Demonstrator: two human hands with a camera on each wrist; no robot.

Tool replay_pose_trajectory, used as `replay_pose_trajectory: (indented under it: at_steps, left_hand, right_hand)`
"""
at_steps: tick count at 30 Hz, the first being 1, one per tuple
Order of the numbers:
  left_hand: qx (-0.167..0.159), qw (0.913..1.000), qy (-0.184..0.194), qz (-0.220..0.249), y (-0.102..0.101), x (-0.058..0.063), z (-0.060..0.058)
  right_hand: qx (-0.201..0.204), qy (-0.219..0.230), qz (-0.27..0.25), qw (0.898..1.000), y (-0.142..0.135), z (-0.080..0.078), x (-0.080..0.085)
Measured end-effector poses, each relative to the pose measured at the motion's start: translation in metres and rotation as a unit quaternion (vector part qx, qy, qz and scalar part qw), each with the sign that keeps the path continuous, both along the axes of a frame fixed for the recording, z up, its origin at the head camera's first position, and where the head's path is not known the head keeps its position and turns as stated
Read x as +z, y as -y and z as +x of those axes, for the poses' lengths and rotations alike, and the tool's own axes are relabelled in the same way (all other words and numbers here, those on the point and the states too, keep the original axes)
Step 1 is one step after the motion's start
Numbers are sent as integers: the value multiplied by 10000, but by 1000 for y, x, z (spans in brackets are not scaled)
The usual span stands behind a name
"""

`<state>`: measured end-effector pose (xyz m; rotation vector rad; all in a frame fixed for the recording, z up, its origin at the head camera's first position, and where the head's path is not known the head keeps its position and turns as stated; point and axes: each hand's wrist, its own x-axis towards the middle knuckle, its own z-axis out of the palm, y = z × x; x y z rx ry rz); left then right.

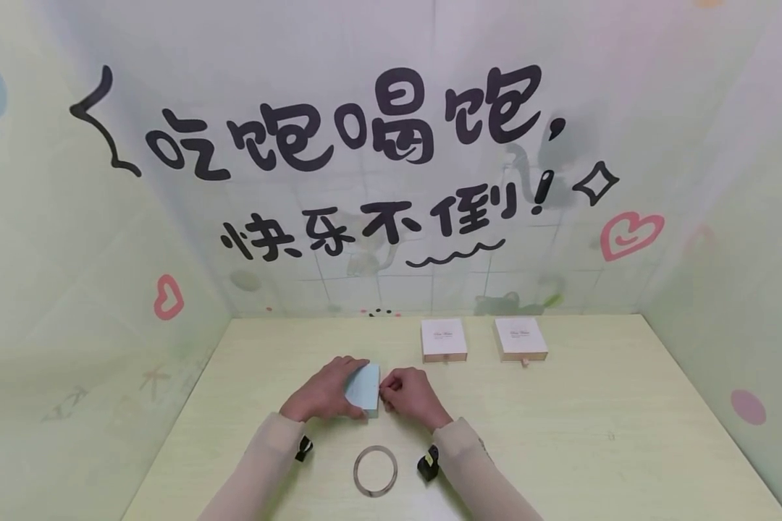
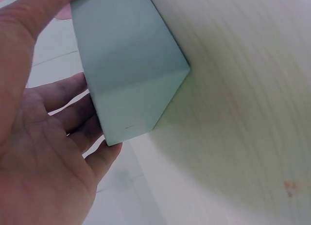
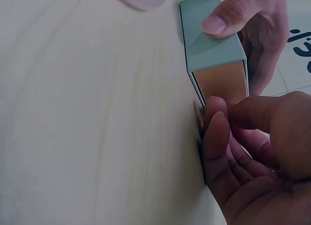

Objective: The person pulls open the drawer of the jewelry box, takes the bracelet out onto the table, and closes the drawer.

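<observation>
A pale blue-green drawer box (image 1: 363,388) sits on the table, also large in the left wrist view (image 2: 129,50). My left hand (image 1: 326,391) grips it from the left, thumb on the near side and fingers on the far side. At its right end, my right hand (image 1: 412,394) has thumb and fingertips pinched together against the box. The right wrist view shows the box's brown inner end (image 3: 221,83) inside the blue-green sleeve. What lies between the right fingertips is mostly hidden. Nearer the front lies a greyish-brown bangle (image 1: 356,472), touched by neither hand.
Two white boxes with brown edges stand at the back of the pale table (image 1: 599,420), one left (image 1: 444,339) and one right (image 1: 520,339). A small tab sticks out of the right one's front. Walls with printed lettering enclose the table's back and sides.
</observation>
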<state>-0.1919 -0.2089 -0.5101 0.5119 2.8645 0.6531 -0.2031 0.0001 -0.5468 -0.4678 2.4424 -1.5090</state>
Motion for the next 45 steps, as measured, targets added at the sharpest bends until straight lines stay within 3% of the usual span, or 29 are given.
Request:
replay_pose_trajectory:
  at_steps: [7,12,16,21,26,31,33,40,45]
  left_hand:
    - [-197,9998,-20,68,3,3,0]
    - [-176,9998,-74,24,5,7,0]
    - [97,9997,-61,218,9,9,3]
    - [685,9955,-64,652,14,5,10]
    - [1538,9801,61,1251,18,0,23]
    - [2440,9508,294,1885,16,-3,40]
    - [2658,9420,346,2019,15,-3,46]
    - [2966,9236,387,2397,4,-6,61]
    - [3019,9222,182,2411,-2,-10,65]
  right_hand:
    - [273,-123,106,9995,-6,-1,5]
    - [391,-626,390,9965,-11,-3,11]
    - [495,-811,507,9942,-13,-6,18]
    - [635,-625,472,9949,-18,-11,27]
    - [922,-600,642,9919,-21,-19,34]
    - [1334,-594,814,9859,-21,-31,36]
    - [1489,-523,814,9841,-19,-37,36]
    - [1980,-266,538,9784,-15,-50,32]
    - [2056,-218,597,9766,-10,-55,31]
